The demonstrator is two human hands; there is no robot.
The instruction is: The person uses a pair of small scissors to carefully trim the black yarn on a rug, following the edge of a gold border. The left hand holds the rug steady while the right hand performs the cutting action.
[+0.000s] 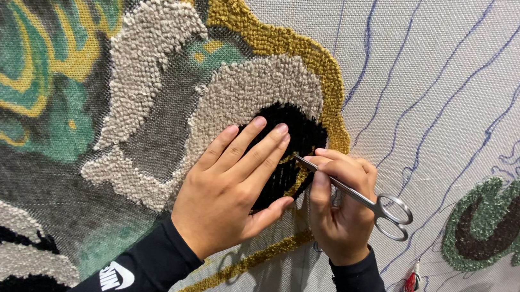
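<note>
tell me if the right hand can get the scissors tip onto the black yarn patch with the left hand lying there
Probably yes. The left hand lies flat over part of the black yarn patch, but the patch's right side is bare. The right hand holds the scissors with the tip already at that bare edge.

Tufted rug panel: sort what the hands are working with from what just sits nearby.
In use:
- left hand, pressed flat on the black tufted patch
- right hand, pinching the steel scissors, tips at the patch

Just nearby:
- gold yarn border
- green tufted shape
- red thread tassel
- blue drawn lines
</note>
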